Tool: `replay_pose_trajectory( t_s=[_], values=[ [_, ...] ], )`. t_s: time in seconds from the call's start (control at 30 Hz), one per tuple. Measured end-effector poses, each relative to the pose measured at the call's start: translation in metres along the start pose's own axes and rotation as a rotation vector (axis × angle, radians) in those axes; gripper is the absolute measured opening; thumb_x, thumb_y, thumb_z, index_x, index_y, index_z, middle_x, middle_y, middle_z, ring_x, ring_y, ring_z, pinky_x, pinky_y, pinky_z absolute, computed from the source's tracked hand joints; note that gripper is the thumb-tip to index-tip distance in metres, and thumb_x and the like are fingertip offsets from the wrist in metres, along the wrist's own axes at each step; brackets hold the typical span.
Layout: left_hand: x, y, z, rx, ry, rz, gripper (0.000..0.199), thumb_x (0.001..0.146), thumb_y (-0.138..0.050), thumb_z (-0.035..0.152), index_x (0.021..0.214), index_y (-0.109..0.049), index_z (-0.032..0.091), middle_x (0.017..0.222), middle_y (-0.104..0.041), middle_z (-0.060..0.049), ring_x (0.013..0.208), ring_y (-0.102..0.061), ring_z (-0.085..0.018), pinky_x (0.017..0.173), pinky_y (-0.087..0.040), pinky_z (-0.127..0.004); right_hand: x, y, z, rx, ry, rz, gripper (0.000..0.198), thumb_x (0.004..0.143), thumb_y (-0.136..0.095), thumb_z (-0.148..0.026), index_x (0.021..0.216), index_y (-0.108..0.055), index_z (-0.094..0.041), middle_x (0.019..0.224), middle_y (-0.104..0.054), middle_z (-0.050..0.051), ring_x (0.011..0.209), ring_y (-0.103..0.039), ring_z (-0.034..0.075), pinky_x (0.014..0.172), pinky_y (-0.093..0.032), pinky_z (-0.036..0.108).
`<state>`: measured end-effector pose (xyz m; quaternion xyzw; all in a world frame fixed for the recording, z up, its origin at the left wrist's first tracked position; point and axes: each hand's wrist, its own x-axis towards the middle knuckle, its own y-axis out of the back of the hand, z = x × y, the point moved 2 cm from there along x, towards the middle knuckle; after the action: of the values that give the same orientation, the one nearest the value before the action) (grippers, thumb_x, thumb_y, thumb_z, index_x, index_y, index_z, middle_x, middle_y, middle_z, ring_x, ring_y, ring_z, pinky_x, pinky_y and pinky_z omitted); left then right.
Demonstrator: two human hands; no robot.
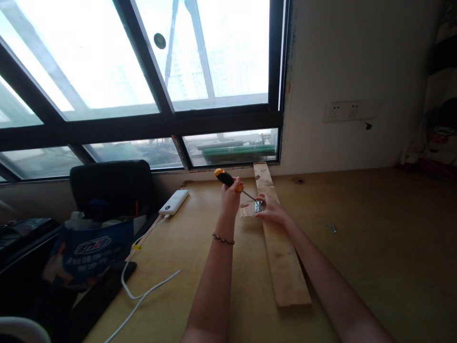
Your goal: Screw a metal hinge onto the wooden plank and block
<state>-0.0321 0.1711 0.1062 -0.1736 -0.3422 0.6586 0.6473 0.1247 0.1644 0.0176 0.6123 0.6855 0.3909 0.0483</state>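
Note:
My left hand [231,194] is closed around the yellow and black handle of a screwdriver [225,177]. The screwdriver's shaft slants down to the right, and its tip meets a small silver metal hinge [258,206]. With thumb and fingers, my right hand [271,208] grips the hinge against a wooden board [284,267]. A smaller wood piece [247,210] lies at the board's left side, beside the hinge. Any screw under the tip is too small to make out.
Two or so small metal screws [332,228] lie on the table [360,267] to the right. On the left are a white power bank [173,202] with a white cable [143,296], a blue bag [93,252] and a black chair [112,183]. A window and wall stand behind.

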Motion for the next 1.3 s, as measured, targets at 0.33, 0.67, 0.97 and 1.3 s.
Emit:
replay_pose_trajectory(
  t_s=[0.33,0.67,0.97,1.3],
  values=[
    [0.000,-0.001,-0.003,0.015,0.000,0.002,0.025,0.059,-0.071,0.021,0.075,-0.053,0.016,0.065,-0.053,0.002,0.059,-0.053,-0.007,0.059,-0.040,-0.022,-0.001,0.002,-0.003,0.018,-0.019,0.002,0.068,0.047,-0.079,-0.027,0.107,-0.050,-0.016,0.114,-0.051,0.011,0.108,-0.047,0.024,0.093,-0.036,0.038],
    [-0.001,0.000,-0.005,0.043,0.011,-0.005,0.025,0.059,-0.071,0.022,0.075,-0.053,0.016,0.065,-0.053,0.002,0.059,-0.053,-0.007,0.059,-0.040,-0.022,-0.001,0.002,-0.003,0.021,-0.010,0.000,0.066,0.048,-0.079,-0.027,0.106,-0.049,-0.016,0.112,-0.052,0.010,0.106,-0.048,0.023,0.092,-0.038,0.036],
    [0.000,-0.001,-0.004,0.092,-0.019,-0.002,0.026,0.059,-0.071,0.022,0.075,-0.052,0.015,0.064,-0.051,0.002,0.059,-0.052,-0.007,0.058,-0.039,-0.021,0.000,0.001,0.000,0.019,-0.014,-0.004,0.065,0.047,-0.079,-0.025,0.105,-0.051,-0.016,0.111,-0.053,0.010,0.107,-0.048,0.024,0.093,-0.036,0.038],
    [-0.002,-0.005,-0.016,0.357,-0.111,-0.073,0.028,0.062,-0.069,0.032,0.077,-0.053,0.015,0.063,-0.053,0.002,0.057,-0.053,-0.008,0.059,-0.043,-0.022,0.000,0.000,0.005,0.079,-0.034,-0.001,0.072,0.046,-0.080,-0.028,0.109,-0.047,-0.017,0.113,-0.052,0.011,0.107,-0.049,0.025,0.094,-0.037,0.041]
  ],
)
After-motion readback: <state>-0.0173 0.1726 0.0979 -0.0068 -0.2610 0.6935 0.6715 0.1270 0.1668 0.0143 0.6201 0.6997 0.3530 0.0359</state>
